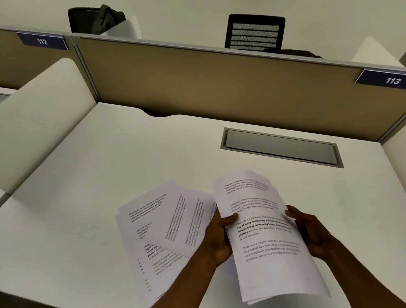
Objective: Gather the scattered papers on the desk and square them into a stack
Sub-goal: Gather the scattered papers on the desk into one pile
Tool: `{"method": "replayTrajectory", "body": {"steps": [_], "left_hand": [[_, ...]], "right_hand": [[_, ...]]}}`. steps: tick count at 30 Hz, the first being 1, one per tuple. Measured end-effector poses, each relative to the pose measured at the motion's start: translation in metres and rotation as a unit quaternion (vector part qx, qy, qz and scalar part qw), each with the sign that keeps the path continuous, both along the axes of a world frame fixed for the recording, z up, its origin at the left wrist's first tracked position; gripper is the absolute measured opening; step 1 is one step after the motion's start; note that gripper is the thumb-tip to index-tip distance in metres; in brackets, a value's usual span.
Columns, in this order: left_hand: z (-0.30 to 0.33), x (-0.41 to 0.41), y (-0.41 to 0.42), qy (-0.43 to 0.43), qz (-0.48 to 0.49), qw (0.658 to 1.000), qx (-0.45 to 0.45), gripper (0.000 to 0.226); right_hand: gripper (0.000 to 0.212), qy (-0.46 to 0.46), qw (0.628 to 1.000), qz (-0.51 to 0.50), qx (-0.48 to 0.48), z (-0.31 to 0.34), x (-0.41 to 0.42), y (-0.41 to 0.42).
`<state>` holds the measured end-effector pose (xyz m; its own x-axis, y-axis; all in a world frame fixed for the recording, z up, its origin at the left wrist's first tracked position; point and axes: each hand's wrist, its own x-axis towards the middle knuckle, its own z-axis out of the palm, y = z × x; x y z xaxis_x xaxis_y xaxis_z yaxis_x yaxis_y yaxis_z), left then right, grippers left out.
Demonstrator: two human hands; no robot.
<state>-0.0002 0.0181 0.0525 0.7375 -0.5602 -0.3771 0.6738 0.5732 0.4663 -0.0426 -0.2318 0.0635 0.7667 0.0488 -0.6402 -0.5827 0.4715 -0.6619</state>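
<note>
Both hands are closed on a sheaf point(265, 235) of printed sheets held above the desk point(75, 208): the left hand point(218, 239) pinches its left edge with the thumb on top, and the right hand point(308, 230) grips the right edge, fingers mostly hidden behind the paper. The sheaf is uneven, its far end fanned and its near corners stepped. More papers point(161, 235) lie fanned on the desk just left of the left hand, overlapping at different angles. To square the sheaf well, I would loosen both grips slightly, stand it on its short edge and tap it on the desk (a tight pinch locks the offsets in), then gather the fanned papers.
</note>
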Motion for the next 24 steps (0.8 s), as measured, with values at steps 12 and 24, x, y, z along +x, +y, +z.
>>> {"method": "replayTrajectory", "body": {"steps": [12,24], "left_hand": [[-0.014,-0.016,0.021,0.006,0.029,0.968,0.251,0.059],[-0.025,-0.024,0.077,0.122,0.239,0.854,0.446,0.049]], "right_hand": [[0.051,0.008,0.994,0.085,-0.065,0.002,0.002,0.009],[0.048,-0.126,0.932,0.307,-0.146,0.077,0.079,0.049]]}}
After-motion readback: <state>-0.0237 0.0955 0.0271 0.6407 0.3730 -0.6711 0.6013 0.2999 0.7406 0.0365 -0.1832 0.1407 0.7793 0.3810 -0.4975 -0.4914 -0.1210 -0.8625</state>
